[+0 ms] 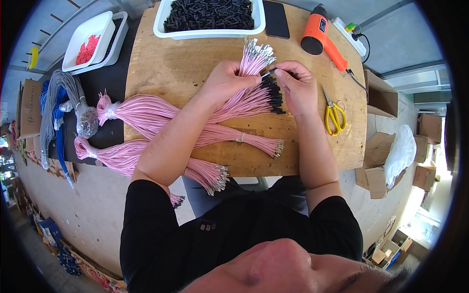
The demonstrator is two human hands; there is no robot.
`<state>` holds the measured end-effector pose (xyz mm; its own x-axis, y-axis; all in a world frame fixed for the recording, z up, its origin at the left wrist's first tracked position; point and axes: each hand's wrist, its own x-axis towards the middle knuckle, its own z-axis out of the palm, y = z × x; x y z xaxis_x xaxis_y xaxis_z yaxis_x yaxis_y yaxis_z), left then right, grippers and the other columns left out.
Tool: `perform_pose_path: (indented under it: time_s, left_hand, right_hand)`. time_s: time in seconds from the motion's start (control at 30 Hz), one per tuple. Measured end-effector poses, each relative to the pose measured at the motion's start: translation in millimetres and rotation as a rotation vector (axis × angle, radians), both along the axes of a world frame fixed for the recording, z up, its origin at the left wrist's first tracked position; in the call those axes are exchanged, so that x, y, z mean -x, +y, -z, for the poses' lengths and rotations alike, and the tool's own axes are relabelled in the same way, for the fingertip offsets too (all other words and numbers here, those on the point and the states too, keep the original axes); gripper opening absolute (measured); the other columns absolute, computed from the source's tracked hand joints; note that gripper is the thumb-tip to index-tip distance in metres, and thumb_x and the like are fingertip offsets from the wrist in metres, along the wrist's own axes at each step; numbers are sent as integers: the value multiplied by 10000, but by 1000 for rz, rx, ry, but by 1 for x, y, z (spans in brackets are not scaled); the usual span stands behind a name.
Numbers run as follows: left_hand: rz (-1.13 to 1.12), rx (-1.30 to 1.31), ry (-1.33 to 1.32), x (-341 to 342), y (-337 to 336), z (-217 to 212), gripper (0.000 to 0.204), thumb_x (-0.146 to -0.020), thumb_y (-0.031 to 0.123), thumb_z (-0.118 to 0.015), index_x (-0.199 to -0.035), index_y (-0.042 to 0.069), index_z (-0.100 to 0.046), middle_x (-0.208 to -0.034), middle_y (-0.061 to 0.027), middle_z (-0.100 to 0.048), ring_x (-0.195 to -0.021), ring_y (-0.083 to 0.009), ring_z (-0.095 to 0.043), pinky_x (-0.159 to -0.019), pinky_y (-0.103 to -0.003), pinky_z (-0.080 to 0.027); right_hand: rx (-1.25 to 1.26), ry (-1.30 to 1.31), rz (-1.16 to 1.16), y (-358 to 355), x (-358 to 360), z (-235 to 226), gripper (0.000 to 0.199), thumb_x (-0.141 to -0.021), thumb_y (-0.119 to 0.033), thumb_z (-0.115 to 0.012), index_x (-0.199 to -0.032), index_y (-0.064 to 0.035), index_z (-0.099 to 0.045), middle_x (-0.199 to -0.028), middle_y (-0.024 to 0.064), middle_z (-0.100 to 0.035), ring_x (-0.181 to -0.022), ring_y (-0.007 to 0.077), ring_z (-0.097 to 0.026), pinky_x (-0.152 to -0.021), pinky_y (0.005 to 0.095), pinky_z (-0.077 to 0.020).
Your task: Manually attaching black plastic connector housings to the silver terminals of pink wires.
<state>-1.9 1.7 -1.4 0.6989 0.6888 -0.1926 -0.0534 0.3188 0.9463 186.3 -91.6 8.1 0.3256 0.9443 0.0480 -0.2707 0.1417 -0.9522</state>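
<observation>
My left hand (227,84) is closed around a bundle of pink wires (234,111) whose far tips fan out. Bare silver terminals (259,52) stick up beyond its fingers. Other ends of that bundle, lying to the right, wear short black sleeves (274,94). Between the thumb and fingers of my right hand (299,88) is a small black sleeve (271,72), at the tip of a wire beside my left thumb. How far the sleeve sits over the terminal is too small to tell. Two more pink wire bundles (259,140) (207,176) lie nearer me, under my left forearm.
A white tray of black sleeves (210,34) stands at the back, beside a dark phone (276,20). An orange heat gun (315,36), power strip (349,36) and yellow-handled scissors (335,117) are on the right. Left are grey wires (68,85) and a tray with red pieces (80,36).
</observation>
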Motion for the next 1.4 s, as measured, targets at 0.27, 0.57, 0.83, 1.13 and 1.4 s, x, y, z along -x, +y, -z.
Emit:
perform_pose_path:
  time_s: [0.27,0.57,0.83,1.13,1.4]
  left_hand:
    - [-29,-80,77,0,0,0,163,-836,69,-769,-956,-27,-714,-834,-39,-689,-718,-85,-610,-646,-241,-489]
    - [-16,-186,117,0,1,2,166,-833,73,-777,-954,-24,-721,-840,-33,-697,-717,-62,-590,-636,-234,-482]
    - [-17,-197,114,0,-1,-3,148,-838,66,-769,-950,-21,-723,-834,-26,-694,-716,-56,-585,-633,-230,-480]
    - [-20,-32,3,2,-1,-4,186,-846,75,-763,-994,-29,-720,-892,-59,-717,-760,-89,-642,-688,-234,-516]
    - [-10,69,-50,2,-2,-9,212,-858,85,-756,-1025,-37,-709,-901,-80,-720,-776,-116,-663,-702,-243,-530]
  right_hand:
    - [119,287,-105,2,-10,-2,160,-976,-103,-615,-1059,28,-657,-854,61,-672,-599,45,-440,-475,166,-296]
    - [157,364,-221,2,-8,3,149,-970,-123,-639,-1028,14,-649,-842,63,-660,-591,50,-443,-462,166,-289]
    - [171,313,-216,1,-6,2,132,-967,-123,-647,-1011,1,-650,-841,53,-661,-581,43,-434,-472,168,-288]
    - [169,265,-180,0,-5,-7,199,-985,-186,-628,-994,9,-666,-805,31,-647,-575,52,-425,-479,176,-284]
    - [157,167,-30,-1,-11,-8,201,-976,-189,-644,-1003,4,-691,-762,-8,-604,-599,42,-432,-518,186,-314]
